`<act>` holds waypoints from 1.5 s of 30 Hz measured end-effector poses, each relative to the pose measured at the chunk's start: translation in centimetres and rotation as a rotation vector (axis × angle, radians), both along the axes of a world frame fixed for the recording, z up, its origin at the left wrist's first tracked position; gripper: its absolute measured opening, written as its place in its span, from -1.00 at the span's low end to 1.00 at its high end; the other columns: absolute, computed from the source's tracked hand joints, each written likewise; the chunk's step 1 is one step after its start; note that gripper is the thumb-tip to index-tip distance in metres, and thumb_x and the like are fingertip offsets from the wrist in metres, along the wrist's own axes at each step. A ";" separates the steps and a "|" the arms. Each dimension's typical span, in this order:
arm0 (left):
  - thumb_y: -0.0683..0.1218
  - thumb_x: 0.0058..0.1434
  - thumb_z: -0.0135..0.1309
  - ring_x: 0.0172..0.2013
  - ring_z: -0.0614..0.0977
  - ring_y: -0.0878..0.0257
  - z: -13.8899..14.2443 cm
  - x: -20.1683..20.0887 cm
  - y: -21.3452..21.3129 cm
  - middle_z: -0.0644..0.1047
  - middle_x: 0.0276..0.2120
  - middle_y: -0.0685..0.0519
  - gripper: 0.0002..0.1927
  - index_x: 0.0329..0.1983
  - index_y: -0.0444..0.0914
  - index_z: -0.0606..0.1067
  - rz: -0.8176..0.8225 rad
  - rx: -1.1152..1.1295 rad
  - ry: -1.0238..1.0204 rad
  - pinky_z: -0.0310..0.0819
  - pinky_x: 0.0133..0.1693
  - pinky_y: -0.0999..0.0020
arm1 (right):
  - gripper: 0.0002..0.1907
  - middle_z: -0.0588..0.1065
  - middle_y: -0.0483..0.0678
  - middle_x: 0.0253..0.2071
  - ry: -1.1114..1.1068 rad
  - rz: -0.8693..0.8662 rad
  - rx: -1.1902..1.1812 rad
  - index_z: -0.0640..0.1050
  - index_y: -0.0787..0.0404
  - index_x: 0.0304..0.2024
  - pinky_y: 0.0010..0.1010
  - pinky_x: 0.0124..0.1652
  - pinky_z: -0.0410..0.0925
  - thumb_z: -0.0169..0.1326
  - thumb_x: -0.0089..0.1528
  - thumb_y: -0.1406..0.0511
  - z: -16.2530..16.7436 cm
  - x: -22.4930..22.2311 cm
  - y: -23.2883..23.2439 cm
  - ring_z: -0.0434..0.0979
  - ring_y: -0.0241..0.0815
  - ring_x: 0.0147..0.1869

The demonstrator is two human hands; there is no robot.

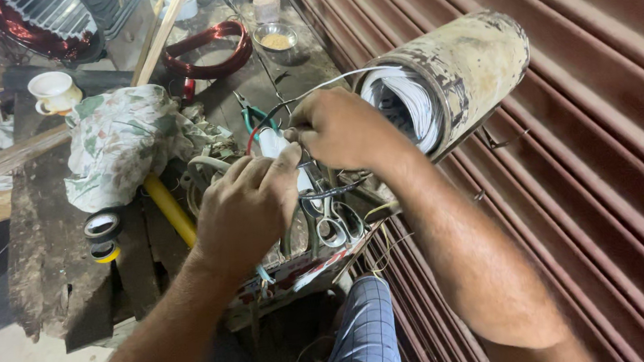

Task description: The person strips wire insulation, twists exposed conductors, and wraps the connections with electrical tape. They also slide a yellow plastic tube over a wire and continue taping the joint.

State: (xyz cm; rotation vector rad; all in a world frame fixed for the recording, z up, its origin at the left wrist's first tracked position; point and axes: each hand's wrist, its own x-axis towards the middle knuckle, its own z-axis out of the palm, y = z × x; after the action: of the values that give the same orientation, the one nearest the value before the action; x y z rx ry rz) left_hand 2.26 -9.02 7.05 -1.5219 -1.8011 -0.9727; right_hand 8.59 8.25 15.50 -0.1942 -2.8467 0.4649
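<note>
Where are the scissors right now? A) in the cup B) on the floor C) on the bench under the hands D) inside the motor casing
C: the scissors lie on the bench, just below the left hand and right hand.

A dark, worn wooden workbench (49, 251) carries everything: just under the fingers of the left hand (243, 211) lie scissors (332, 223), with green-handled pliers (254, 117) just beyond the fingers of the right hand (341, 129). Out past the left hand's knuckles lie a yellow tube (169, 210), a crumpled floral cloth (124, 140) and two rolls of tape (103, 235). Well beyond the fingers lie a coil of reddish copper wire (210, 51), a small glass bowl of powder (276, 37) and a white cup (54, 92).
</note>
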 end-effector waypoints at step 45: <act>-0.13 0.22 0.13 -0.26 0.69 -0.02 2.2 -2.3 1.4 0.62 -0.31 -0.08 -0.83 -0.14 -0.26 0.59 -0.135 -0.141 -0.042 0.58 -0.20 0.07 | -0.82 0.59 0.15 -0.39 0.009 -0.236 -0.173 0.68 0.25 -0.21 -0.17 -0.17 0.43 0.18 0.17 0.32 -1.5 -0.2 1.3 0.65 0.03 -0.31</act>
State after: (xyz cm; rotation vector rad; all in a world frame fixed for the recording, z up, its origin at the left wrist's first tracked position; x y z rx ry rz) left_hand -0.05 -7.66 9.29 -1.7414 -1.8497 -0.9647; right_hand 8.36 9.57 13.97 -0.5515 -2.7267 0.6578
